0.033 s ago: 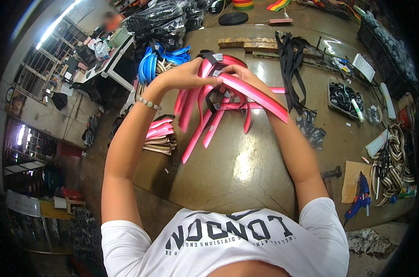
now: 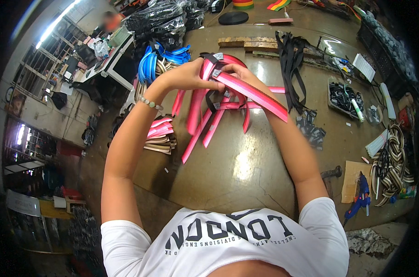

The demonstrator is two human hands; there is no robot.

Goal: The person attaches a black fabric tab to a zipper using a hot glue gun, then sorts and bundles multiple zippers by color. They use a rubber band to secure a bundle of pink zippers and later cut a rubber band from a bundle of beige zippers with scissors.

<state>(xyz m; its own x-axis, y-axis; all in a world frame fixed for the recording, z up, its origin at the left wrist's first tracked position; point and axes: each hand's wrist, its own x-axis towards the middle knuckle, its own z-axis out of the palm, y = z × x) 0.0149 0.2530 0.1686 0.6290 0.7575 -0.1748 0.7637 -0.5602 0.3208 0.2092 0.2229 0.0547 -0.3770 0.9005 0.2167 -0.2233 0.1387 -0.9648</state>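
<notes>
1. Pink straps [image 2: 253,91]: in my hands, left of the black straps [image 2: 290,67].
2. Left hand [image 2: 193,76]: thumb and fingers pinch the pink straps.
3. Right hand [image 2: 237,73]: fingers curl against them; their grip is hidden, so I cannot tell.
4. Change: one hanging strap end [image 2: 195,115] has swung toward the black straps; my left hold remains.

Pink straps [image 2: 256,93] are covering parts of the left hand [image 2: 191,76] and right hand [image 2: 239,71]; labels [image 2: 216,73] are looking too small to read; the lower edge is cropping the white shirt [image 2: 237,247]; a distant person [image 2: 110,21] is appearing blurred.
</notes>
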